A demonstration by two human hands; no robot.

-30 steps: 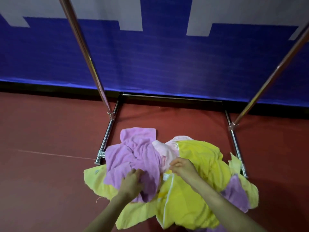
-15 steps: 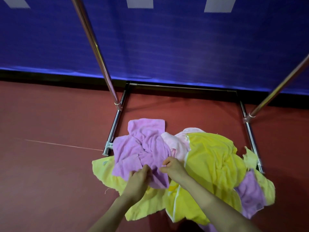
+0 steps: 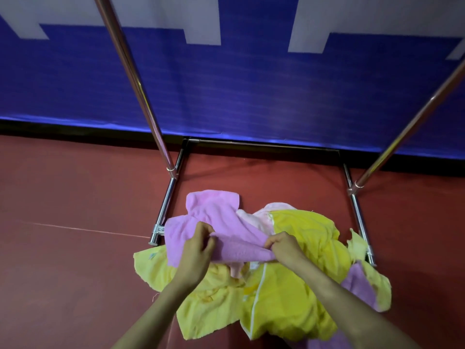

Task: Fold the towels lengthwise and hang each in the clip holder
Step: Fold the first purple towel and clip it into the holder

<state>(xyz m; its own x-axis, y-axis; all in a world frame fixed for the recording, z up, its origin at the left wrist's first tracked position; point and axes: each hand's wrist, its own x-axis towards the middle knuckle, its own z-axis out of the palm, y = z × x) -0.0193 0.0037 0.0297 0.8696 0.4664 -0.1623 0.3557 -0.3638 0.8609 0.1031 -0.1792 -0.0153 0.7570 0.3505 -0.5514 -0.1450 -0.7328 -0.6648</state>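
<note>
A heap of towels lies on the red floor in front of me. On top is a purple towel [image 3: 216,217], with yellow towels [image 3: 297,293] spread under and right of it, a pale pink towel [image 3: 254,217] between them and another purple towel [image 3: 357,285] at the right edge. My left hand [image 3: 196,250] pinches the purple towel's near edge at its left. The same edge is pinched at its right by my right hand [image 3: 281,245]. That edge is stretched between both hands, lifted slightly off the heap. No clip holder is in view.
A chrome rack stands behind the heap: its left upright [image 3: 136,84] and right upright [image 3: 412,122] rise from floor rails [image 3: 168,200] joined by a back bar [image 3: 264,144]. A blue and white wall panel [image 3: 251,84] runs behind it.
My hands went from gathering the purple towel in the heap to pinching its near edge, then moved apart and drew that edge taut. The camera tilted down, then back up.
</note>
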